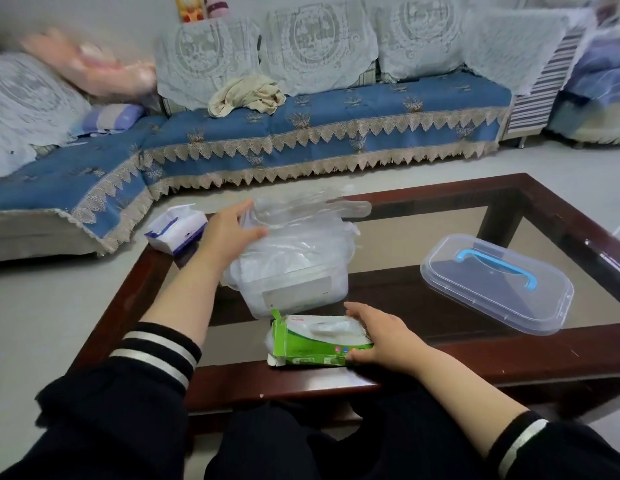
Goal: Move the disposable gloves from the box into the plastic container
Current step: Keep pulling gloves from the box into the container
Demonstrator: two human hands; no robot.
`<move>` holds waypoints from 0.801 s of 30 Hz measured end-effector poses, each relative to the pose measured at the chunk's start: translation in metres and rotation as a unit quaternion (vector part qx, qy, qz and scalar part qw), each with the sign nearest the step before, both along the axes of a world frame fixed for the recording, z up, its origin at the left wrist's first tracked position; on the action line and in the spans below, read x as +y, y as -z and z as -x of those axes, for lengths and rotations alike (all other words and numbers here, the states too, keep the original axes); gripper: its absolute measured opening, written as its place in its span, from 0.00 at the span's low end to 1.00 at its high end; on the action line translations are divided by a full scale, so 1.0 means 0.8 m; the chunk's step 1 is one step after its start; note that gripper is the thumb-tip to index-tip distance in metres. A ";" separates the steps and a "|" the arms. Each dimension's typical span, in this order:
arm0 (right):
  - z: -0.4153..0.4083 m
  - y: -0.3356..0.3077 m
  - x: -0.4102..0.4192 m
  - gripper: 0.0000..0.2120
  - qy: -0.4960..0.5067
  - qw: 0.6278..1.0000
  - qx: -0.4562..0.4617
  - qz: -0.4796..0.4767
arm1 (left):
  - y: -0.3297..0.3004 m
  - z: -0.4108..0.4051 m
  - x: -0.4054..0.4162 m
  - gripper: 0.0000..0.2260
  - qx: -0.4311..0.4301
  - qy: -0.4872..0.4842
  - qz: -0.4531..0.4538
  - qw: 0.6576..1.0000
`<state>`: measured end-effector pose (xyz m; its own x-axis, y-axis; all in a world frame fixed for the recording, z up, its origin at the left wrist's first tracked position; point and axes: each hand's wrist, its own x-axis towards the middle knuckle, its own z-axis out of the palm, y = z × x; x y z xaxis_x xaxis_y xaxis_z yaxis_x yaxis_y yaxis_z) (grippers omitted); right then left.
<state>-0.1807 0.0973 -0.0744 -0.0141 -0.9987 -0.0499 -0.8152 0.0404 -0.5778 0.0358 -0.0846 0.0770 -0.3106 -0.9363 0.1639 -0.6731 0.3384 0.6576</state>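
1. Behind a dark wooden coffee table (561,344) with a glass top, a blue sofa (301,133) with lace covers filled the upper half of the frame.
2. At the centre sat the clear plastic container (294,289), open at the top and heaped with thin transparent disposable gloves (301,233) that rose above its rim, one glove's fingers sticking out toward the upper right.
3. On the left side of that heap, the left hand (232,226) pinched a loose glove between thumb and fingers, apparently to lay or press it onto the pile.
4. Just below the container, touching or nearly touching its front wall, lay the green box (319,344) on its side, end flap torn open at the left, with a little clear plastic showing through its top slot.
5. Lower centre, the right hand (374,334) rested flat on the box's right end, fingers spread and not curled round anything, probably to steady the light carton while gloves were pulled out.
6. At the right, well apart, the container's clear lid (495,282) with a blue handle lay on the glass, set aside so the opening stayed free.
7. At the left, on the table's corner, sat a pack of tissues (177,230).
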 end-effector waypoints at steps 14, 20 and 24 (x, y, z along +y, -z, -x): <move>-0.003 -0.002 0.003 0.42 0.003 1.000 -0.007 -0.017 | 0.040 0.020 -0.001 0.36 -0.493 -0.072 0.014 0.867; -0.007 -0.013 0.003 0.41 -0.005 0.999 0.017 -0.043 | 0.029 0.023 -0.007 0.33 -0.533 -0.039 0.025 0.845; -0.012 -0.032 -0.005 0.40 -0.025 0.997 0.041 -0.068 | 0.021 0.012 0.001 0.16 -0.387 -0.001 0.128 0.913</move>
<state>-0.1707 0.0931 -0.0488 0.0261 -0.9822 -0.1858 -0.8622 0.0719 -0.5014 0.0261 -0.0839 0.0601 -0.4237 -0.8991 0.1097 -0.9039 0.4119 -0.1154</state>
